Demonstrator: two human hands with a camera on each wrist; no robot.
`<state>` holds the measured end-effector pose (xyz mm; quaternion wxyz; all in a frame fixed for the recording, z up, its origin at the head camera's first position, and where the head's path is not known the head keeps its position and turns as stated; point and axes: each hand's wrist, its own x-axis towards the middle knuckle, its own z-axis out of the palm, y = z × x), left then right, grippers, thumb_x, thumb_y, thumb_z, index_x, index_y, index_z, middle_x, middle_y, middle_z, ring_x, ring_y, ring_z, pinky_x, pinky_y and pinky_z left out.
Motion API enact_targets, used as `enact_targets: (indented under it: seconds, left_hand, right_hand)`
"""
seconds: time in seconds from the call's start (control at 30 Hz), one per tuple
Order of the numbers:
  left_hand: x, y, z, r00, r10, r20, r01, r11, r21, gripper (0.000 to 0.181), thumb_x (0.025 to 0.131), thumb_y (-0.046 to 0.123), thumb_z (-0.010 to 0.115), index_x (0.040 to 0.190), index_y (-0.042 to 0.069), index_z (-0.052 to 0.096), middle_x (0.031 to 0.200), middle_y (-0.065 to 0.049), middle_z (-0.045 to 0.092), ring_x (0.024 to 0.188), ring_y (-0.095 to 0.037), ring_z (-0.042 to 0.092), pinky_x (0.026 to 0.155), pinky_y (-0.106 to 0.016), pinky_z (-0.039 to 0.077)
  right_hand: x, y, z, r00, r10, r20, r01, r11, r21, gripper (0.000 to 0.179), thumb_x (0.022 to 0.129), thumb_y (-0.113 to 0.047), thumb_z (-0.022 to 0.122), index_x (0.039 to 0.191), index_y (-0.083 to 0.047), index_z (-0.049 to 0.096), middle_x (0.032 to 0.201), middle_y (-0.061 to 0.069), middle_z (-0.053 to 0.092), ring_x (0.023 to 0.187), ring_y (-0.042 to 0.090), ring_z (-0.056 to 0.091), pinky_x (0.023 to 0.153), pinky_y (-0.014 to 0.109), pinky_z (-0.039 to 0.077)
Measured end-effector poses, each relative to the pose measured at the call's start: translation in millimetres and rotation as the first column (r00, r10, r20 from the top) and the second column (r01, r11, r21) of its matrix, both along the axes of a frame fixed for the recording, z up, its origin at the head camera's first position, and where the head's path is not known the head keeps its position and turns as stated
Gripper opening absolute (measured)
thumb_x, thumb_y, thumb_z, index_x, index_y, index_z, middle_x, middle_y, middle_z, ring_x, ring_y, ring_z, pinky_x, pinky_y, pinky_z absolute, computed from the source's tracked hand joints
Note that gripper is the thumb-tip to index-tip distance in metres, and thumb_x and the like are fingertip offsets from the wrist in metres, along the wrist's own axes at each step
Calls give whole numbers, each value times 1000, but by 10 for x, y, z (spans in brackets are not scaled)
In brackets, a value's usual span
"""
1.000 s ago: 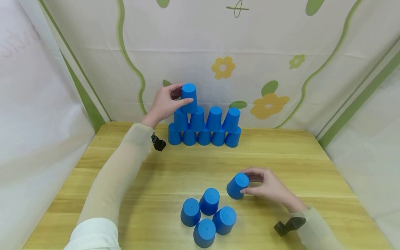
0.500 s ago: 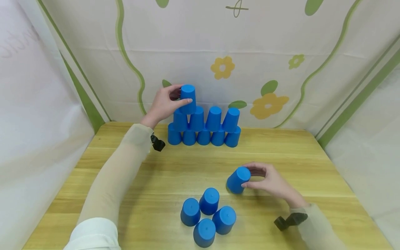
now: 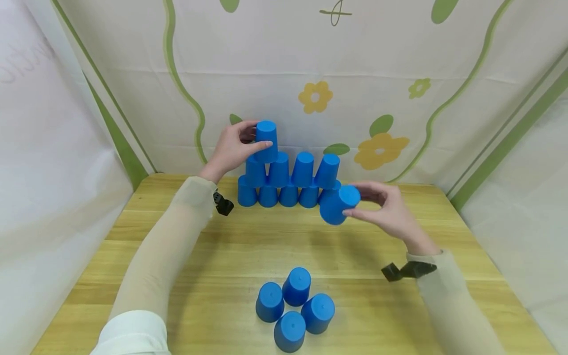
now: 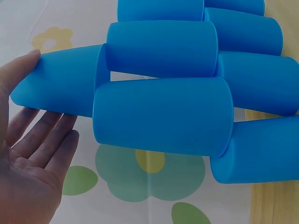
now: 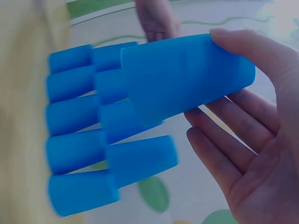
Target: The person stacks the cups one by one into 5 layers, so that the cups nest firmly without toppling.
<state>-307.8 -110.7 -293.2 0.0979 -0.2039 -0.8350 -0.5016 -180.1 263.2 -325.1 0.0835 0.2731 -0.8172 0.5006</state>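
Observation:
My left hand point(image 3: 235, 147) holds an upside-down blue cup point(image 3: 266, 143) between thumb and fingers, its rim right over the two leftmost cups of the upper row. In the left wrist view that held cup point(image 4: 60, 81) meets the cups below it. My right hand point(image 3: 386, 209) grips another blue cup point(image 3: 339, 206) in the air, tilted, in front of the right end of the stack. The right wrist view shows this cup point(image 5: 187, 74) pinched between thumb and fingers. Beneath is a stack of upside-down cups point(image 3: 303, 170), a longer bottom row with a shorter row on top.
Several upside-down blue cups point(image 3: 290, 331) stand grouped near the front of the wooden table point(image 3: 213, 276). A pale fabric backdrop point(image 3: 262, 44) with printed flowers hangs behind the stack. Dark wrist cameras point(image 3: 223, 203) sit on both forearms.
My right hand has lifted its cup from beside the front group and carried it forward to the right end of the stack. My left hand stays with its cup, lowered very slightly.

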Motion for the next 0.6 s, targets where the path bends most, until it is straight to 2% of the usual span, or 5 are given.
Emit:
enact_targets:
  seconds: [0.13, 0.33, 0.47, 0.6]
  left_hand:
    - [2, 0, -4, 1000, 1, 4, -1, 1000, 3, 64, 91, 40, 79, 142, 9, 57, 130, -8, 64, 114, -25, 63, 99, -42, 51]
    - [5, 0, 7, 1000, -2, -3, 2, 1000, 1, 65, 91, 40, 79, 143, 8, 57, 131, -9, 64, 115, -25, 63, 99, -43, 51]
    - [0, -10, 3, 1000, -2, -6, 2, 1000, 0, 65, 91, 39, 79, 143, 8, 57, 131, -9, 64, 115, -25, 63, 99, -43, 51]
    - [-3, -17, -7, 1000, -4, -7, 4, 1000, -3, 65, 91, 39, 79, 143, 8, 56, 131, -9, 64, 115, -25, 63, 100, -43, 51]
  right_hand:
    - [-192, -96, 222, 998, -4, -58, 1, 999, -54, 48, 80, 8, 82, 125, 1, 68, 114, 8, 72, 101, 18, 68, 91, 27, 54]
    - [-515, -272, 500, 997, -28, -78, 17, 991, -132, 44, 85, -2, 83, 127, -2, 69, 115, 8, 71, 101, 23, 69, 91, 30, 55]
    - [-704, -432, 628, 996, -73, -49, 65, 988, -140, 46, 86, -16, 85, 129, -8, 69, 118, 7, 71, 104, 23, 69, 93, 32, 55]
    - [-892, -587, 668, 996, -90, 15, 92, 985, -147, 50, 86, -25, 85, 131, -12, 69, 120, 6, 71, 107, 24, 68, 95, 34, 54]
